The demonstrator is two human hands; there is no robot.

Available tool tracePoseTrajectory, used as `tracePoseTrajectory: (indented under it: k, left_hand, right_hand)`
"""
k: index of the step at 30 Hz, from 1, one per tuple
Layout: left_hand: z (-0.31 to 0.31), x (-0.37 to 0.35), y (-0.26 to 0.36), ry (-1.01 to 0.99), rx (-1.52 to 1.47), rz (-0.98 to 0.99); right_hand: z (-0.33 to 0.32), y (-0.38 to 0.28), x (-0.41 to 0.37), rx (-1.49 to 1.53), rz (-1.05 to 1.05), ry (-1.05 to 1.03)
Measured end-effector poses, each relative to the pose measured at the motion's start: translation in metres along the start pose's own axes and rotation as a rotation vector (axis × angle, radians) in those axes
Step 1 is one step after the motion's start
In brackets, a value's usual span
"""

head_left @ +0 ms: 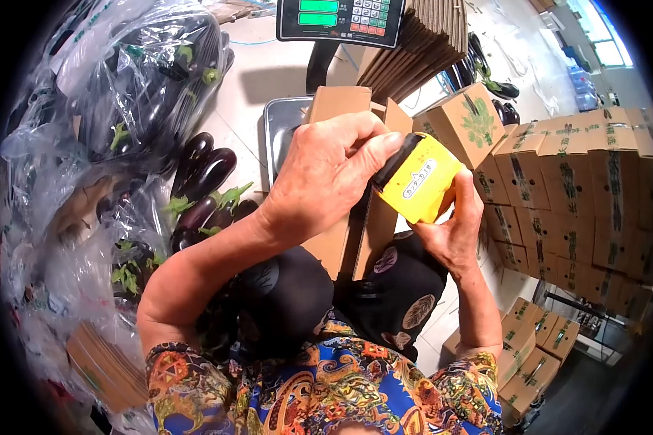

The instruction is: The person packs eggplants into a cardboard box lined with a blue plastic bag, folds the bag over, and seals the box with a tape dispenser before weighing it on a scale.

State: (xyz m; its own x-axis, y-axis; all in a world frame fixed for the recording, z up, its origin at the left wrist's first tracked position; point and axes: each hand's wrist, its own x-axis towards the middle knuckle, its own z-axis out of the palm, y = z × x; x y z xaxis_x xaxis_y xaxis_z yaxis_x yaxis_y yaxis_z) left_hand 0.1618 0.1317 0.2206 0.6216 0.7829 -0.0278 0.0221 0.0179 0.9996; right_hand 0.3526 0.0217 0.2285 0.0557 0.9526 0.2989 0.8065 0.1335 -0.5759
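A yellow tape dispenser with a white printed label and a black edge is held up over a cardboard box. My right hand grips it from the right and below. At its black edge, the thumb and fingers of my left hand are pinched together; any tape end between them is too small to make out. Below both hands, the cardboard box stands between my knees with its flaps up. Its inside is mostly hidden by my hands and the dispenser.
A scale display rises above a metal platform. On the left lie eggplants and plastic bags full of them. Flat cardboard sheets lean behind. Taped cartons are stacked on the right, with a printed box nearer.
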Motion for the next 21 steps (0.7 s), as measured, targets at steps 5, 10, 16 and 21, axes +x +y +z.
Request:
tracePoseTrajectory:
  k: [5, 10, 16, 21]
  left_hand:
    - [0.004, 0.006, -0.021, 0.220, 0.288, 0.324]
    - [-0.015, 0.014, -0.049, 0.213, 0.172, 0.111]
    - [-0.082, -0.011, -0.105, 0.489, -0.015, -0.203]
    - [-0.109, -0.034, -0.156, 0.504, -0.401, -0.266]
  right_hand:
    - [0.000, -0.009, 0.008, -0.027, 0.017, -0.049]
    - [-0.006, -0.010, 0.022, -0.244, -0.050, -0.265]
    - [-0.015, -0.007, 0.027, -0.483, -0.032, -0.521]
    - [-0.004, -0.010, 0.043, -0.471, -0.078, -0.607]
